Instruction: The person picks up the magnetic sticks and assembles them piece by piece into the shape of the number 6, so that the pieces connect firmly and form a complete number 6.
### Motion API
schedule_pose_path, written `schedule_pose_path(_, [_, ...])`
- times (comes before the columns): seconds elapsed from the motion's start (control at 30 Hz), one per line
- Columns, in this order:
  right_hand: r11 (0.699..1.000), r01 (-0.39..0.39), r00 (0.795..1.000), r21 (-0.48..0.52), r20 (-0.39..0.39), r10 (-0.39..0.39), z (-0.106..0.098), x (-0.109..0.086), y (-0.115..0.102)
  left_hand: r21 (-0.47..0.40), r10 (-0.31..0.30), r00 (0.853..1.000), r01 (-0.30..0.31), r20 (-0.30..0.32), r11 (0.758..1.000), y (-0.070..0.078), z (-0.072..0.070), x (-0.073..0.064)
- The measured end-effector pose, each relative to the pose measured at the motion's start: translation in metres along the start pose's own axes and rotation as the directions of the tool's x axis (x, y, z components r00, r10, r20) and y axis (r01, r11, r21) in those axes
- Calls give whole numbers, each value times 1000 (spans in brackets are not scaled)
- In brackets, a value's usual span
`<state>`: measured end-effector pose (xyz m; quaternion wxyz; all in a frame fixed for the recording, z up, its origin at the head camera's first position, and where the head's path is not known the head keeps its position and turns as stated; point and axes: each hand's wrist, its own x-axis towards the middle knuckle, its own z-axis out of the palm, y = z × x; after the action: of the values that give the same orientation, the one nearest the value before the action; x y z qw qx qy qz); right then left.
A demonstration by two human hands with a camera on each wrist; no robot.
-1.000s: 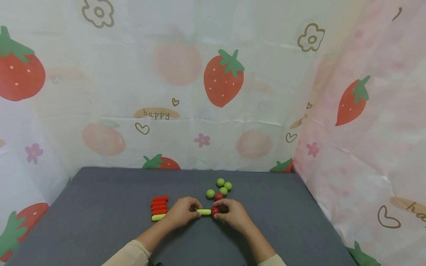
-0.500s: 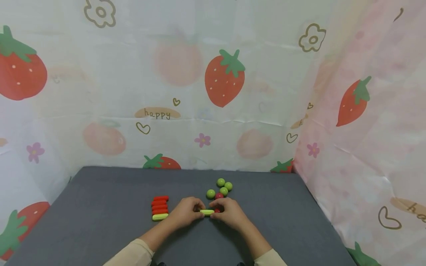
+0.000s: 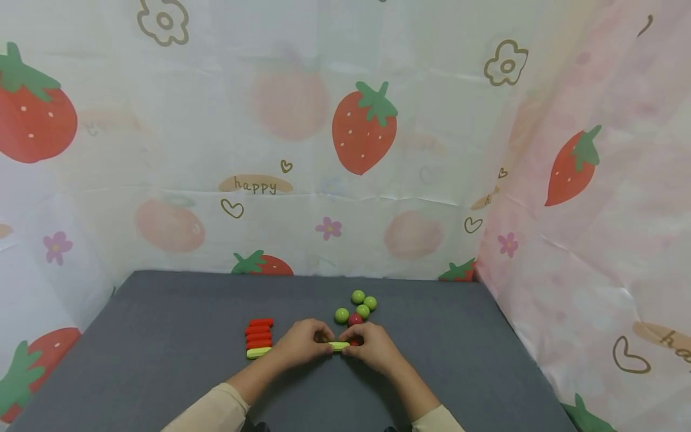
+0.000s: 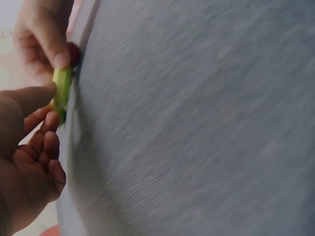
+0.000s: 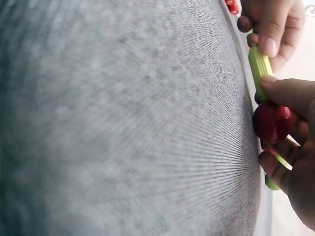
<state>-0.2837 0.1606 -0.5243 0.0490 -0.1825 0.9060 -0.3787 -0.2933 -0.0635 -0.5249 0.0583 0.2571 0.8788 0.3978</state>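
A short ridged yellow-green stick lies crosswise between both hands, low over the dark table. My left hand pinches its left end with thumb and fingers. At the other end, my right hand grips it, the thumb pressed on its side in the right wrist view. A shiny red ball sits at that end of the stick, within the curve of my right fingers, which mostly cover it in the head view. The left wrist view shows the stick with both thumbs on it.
Left of my hands, several red sticks lie in a stack-like row, with another yellow-green stick nearest me. Behind my right hand are several green balls and a second red ball. A strawberry-print cloth hangs behind the table.
My right fingertips have moved from around the red ball to the stick's right end. The stick and my left hand have shifted slightly right. The loose sticks and balls stay put.
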Motion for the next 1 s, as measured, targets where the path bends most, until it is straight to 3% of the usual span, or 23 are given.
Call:
schedule_pose_path(0.27, [1000,1,1000,10,3,-1,-3,-2,1,23,-55,997,56,-47,998,1,-23,17])
schedule_pose_path(0.5, [1000,10,1000,9,1,-10,-4,-2,1,61,-73,996,76,-49,995,-3,-31,39])
schedule_pose_path(0.77, [1000,17,1000,10,-3,-17,-4,-2,1,80,-18,1000,20,-22,997,-11,-31,60])
schedule_pose_path(1.0, [1000,19,1000,-7,-5,-19,-3,-3,1,61,27,999,-30,42,998,-15,-20,67])
